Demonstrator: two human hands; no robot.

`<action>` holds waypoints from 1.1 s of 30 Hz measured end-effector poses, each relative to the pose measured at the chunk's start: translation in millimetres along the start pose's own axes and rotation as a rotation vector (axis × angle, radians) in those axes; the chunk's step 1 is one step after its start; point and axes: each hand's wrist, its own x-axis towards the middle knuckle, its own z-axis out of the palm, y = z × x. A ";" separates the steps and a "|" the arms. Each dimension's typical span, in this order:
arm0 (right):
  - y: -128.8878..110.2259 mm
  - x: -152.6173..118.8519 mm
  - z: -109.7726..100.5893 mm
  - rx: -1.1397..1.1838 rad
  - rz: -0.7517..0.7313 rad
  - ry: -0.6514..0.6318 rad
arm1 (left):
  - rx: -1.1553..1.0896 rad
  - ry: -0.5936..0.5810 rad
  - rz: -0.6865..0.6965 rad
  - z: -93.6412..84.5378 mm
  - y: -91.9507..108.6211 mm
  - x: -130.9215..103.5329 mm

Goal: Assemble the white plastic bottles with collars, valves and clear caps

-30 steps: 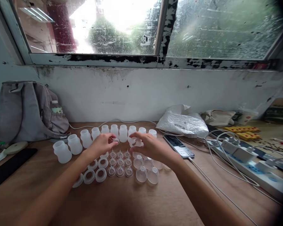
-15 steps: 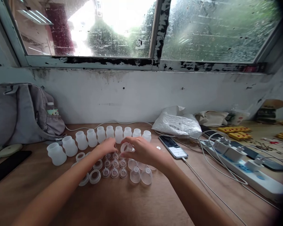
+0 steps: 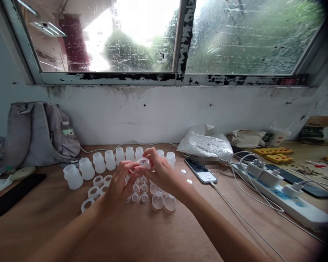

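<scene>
Above the middle of the table, my left hand [image 3: 123,180] and my right hand [image 3: 162,169] meet at a translucent bottle collar ring [image 3: 143,162]. Fingertips of both hands grip its edge; whether a nipple sits inside it or in my left fingers I cannot tell. Below my hands stand several clear bottle nipples [image 3: 135,197] in rows. Loose collar rings [image 3: 93,192] lie to the left, partly behind my left hand. Clear dome caps [image 3: 170,202] stand to the right, under my right wrist. Frosted baby bottles [image 3: 73,177], open at the top, form a curved row behind.
A phone [image 3: 200,170] on a cable lies right of the bottles, near small white discs [image 3: 189,181]. Farther right is a power strip [image 3: 297,203] with chargers and loose cords. A silver bag [image 3: 206,142] and a grey backpack [image 3: 35,134] stand by the wall.
My left hand has come up from the nipples to the ring in my right hand. My right hand has lifted slightly, and its ring is now between both hands. The view has shifted slightly.
</scene>
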 end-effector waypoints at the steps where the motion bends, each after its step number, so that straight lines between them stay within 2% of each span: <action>1: -1.2 -1.9 4.6 0.024 -0.013 -0.007 | 0.028 -0.009 -0.005 -3.7 0.9 -3.4; 6: 5.2 -15.7 29.2 0.132 -0.073 -0.050 | 0.177 -0.128 0.001 -25.4 -2.3 -21.5; 9: 14.6 -31.2 43.0 0.107 -0.104 -0.008 | 0.266 -0.197 -0.102 -46.3 -10.7 -41.6; 12: 22.5 -54.3 58.2 -0.004 -0.134 0.045 | 0.351 -0.197 -0.258 -73.4 -35.3 -66.6; 14: 25.5 -70.8 69.9 -0.094 -0.226 0.004 | 0.415 -0.146 -0.372 -90.4 -59.5 -82.6; 17: 26.9 -89.9 86.9 -0.214 -0.370 -0.079 | 0.459 -0.139 -0.515 -106.2 -94.7 -101.4; 21: 27.3 -99.1 99.8 -0.272 -0.337 -0.103 | 0.474 -0.140 -0.587 -104.5 -119.4 -113.7; 25: 30.2 -99.3 99.0 -0.265 -0.284 -0.108 | 0.498 -0.124 -0.557 -93.1 -122.9 -115.8; 29: 34.5 -99.8 96.8 -0.256 -0.234 -0.096 | 0.605 -0.078 -0.484 -90.1 -114.4 -109.5; 33: 37.0 -100.5 99.0 -0.253 -0.219 -0.123 | 0.589 -0.073 -0.334 -82.1 -87.2 -94.0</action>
